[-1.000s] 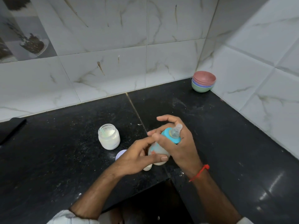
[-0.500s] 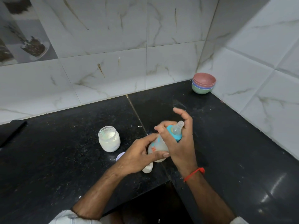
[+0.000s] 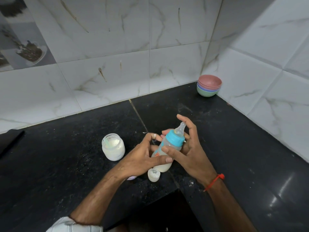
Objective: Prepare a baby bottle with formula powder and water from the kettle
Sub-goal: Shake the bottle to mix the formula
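A person's two bare hands hold a baby bottle [image 3: 168,148] above a black stone counter [image 3: 66,164] in a corner of white marble-patterned wall tiles. The bottle tilts with its clear teat up and to the right, a blue collar screwed on below the teat, and pale milky liquid pooled at its lower end. The left hand [image 3: 142,158] wraps around the bottle's lower body, thumb lying across the front. The right hand [image 3: 187,148] cups the bottle near the collar from the right side, thumb pressed on the body, fingers half spread and the index finger raised behind the teat; a red thread circles that wrist. Just left of the hands stands an open glass jar [image 3: 113,146] of white powder with a pale scoop inside. A small white cap [image 3: 153,175] lies on the counter just below the bottle. Four stacked bowls [image 3: 209,87], pink on top, sit well apart in the far corner
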A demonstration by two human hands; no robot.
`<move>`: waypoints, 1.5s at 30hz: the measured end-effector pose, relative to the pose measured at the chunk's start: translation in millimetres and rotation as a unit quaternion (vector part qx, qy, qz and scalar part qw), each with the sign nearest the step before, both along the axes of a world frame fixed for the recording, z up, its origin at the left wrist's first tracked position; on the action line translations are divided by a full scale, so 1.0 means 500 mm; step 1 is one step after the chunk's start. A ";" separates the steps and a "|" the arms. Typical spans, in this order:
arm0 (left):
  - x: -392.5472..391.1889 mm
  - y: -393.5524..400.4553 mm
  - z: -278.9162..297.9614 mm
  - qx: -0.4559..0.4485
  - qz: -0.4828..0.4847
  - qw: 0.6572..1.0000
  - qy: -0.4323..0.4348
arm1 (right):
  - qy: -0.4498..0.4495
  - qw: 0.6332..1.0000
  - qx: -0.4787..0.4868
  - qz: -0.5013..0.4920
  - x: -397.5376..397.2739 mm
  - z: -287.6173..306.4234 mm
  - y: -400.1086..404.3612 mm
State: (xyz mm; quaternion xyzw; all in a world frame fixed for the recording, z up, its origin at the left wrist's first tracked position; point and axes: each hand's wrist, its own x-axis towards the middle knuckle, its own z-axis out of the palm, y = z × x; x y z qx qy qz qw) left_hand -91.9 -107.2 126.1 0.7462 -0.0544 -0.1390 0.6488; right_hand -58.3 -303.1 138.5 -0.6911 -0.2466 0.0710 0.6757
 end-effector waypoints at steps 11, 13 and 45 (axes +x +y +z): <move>0.020 0.028 0.010 0.021 0.113 0.988 -0.104 | 0.307 0.818 0.438 -0.212 0.036 -0.032 0.008; 0.020 0.044 0.001 0.044 0.137 0.984 -0.108 | 0.349 0.774 0.488 -0.203 0.047 -0.040 0.004; 0.006 0.010 -0.046 0.175 0.298 0.923 -0.170 | 0.184 0.827 0.492 -0.203 0.059 -0.027 -0.087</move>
